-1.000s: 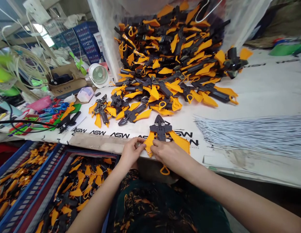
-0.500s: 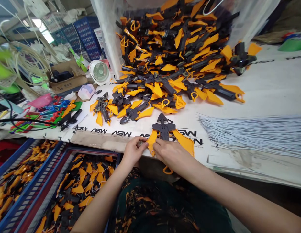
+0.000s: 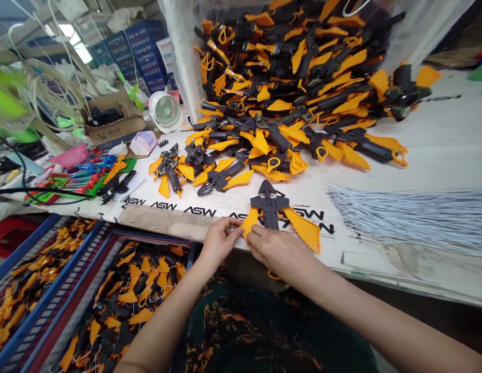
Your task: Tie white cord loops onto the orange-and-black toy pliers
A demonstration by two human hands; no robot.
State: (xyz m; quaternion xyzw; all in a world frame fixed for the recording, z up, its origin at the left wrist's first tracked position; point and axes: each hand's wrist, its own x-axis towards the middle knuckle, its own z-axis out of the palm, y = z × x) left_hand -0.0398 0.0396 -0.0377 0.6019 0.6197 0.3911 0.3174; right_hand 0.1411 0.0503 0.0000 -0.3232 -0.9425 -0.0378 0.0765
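Observation:
A black plastic piece with two orange wings (image 3: 269, 207) lies at the table's front edge, its pointed end facing away from me. My left hand (image 3: 221, 241) pinches the inner edge of the left wing. My right hand (image 3: 278, 251) covers the piece's lower end, with its fingers on that same wing. An orange loop (image 3: 274, 275) hangs below the table edge, mostly hidden by my right hand. Close beyond lie several similar pieces (image 3: 221, 178).
A large heap of these pieces (image 3: 280, 88) fills the table's far side. Blue crates holding more (image 3: 128, 295) stand low on my left. White cords (image 3: 412, 217) lie to the right. Scissors (image 3: 91, 173), a fan (image 3: 165, 111) and a cardboard box (image 3: 112, 119) stand at the far left.
The whole view has shifted, so the table contents appear further right. My left hand has moved closer to the wing, and my right hand now hides more of the orange loop.

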